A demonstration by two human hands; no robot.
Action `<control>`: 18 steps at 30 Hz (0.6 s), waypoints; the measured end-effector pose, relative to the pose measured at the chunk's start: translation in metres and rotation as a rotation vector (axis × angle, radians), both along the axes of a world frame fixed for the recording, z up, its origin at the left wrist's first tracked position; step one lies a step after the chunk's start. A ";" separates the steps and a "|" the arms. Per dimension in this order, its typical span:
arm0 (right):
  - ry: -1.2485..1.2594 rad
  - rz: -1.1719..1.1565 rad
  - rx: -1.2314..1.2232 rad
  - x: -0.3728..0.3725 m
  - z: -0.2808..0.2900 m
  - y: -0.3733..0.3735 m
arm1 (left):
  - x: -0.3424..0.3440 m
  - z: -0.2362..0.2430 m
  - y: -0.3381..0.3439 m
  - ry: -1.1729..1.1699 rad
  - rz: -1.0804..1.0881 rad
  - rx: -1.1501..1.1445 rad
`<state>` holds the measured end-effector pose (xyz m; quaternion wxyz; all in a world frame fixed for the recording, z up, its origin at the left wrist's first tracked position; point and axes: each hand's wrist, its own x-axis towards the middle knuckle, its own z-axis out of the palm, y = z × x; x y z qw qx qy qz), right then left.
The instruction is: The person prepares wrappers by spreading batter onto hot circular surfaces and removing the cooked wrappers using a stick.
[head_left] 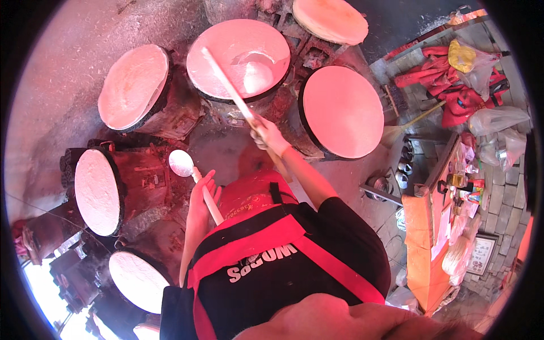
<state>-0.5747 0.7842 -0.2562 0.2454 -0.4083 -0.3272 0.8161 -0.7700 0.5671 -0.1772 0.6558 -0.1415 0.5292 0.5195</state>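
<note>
My right hand [266, 135] grips a long pale wooden stick [232, 88], whose far end lies across the top middle griddle [201, 73], above a patch of white batter [256, 77] with an uneven edge. My left hand [202, 195] holds a long-handled ladle [181, 163] with loosely curled fingers; its white-coated bowl points up between the griddles. Round griddles covered with pale layers stand at upper left [131, 88], upper right [342, 110], middle left [97, 192] and lower left [137, 277].
Another griddle with a thick pale round [330, 18] stands at the back. On the right are an orange-covered table [417, 249] with bottles and bags, a metal stand, a broom [413, 119], red cloths [456, 102] and plastic bags on brick paving. Dark cylinders stand at the left.
</note>
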 end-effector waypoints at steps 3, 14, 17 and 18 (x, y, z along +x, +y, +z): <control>-0.117 -0.126 -0.126 0.053 0.000 0.030 | 0.016 -0.004 0.014 -0.020 0.041 0.018; -0.330 -0.101 0.231 -0.005 0.031 0.103 | 0.036 -0.004 0.043 -0.057 0.136 -0.020; -0.136 -0.238 0.325 0.012 0.036 0.076 | 0.019 -0.010 0.041 -0.137 0.184 0.131; -0.144 -0.437 0.341 0.012 0.032 0.069 | 0.013 -0.003 0.042 -0.136 0.169 0.174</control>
